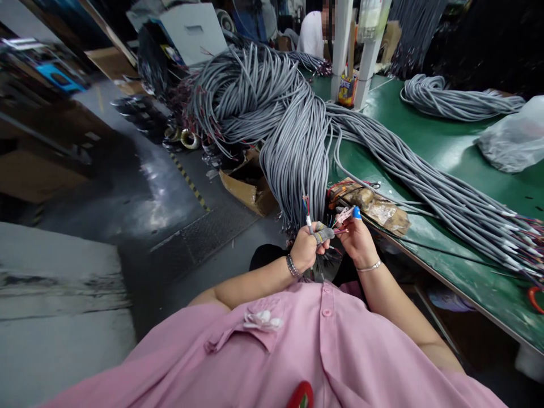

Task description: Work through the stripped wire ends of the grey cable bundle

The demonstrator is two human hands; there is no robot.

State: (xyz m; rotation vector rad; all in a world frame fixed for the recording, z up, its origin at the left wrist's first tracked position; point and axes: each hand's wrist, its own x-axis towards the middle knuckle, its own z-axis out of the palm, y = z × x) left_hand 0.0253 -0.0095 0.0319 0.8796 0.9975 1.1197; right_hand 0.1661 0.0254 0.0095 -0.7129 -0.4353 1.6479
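Note:
My left hand is closed around the stripped end of a grey cable, whose coloured inner wires stick up above my fist. A grey finger cot covers one fingertip. My right hand is closed in a pinch on thin pink and red wires beside the left hand, with a blue cot on one finger. Both hands work just off the near edge of the green table. A thick bundle of grey cables hangs over the table edge right behind them.
More grey cable bundles lie across the table, ends with coloured wires at the right. A taped brown block sits on the edge. A plastic bag, white posts, cardboard box on the floor, and another person far behind.

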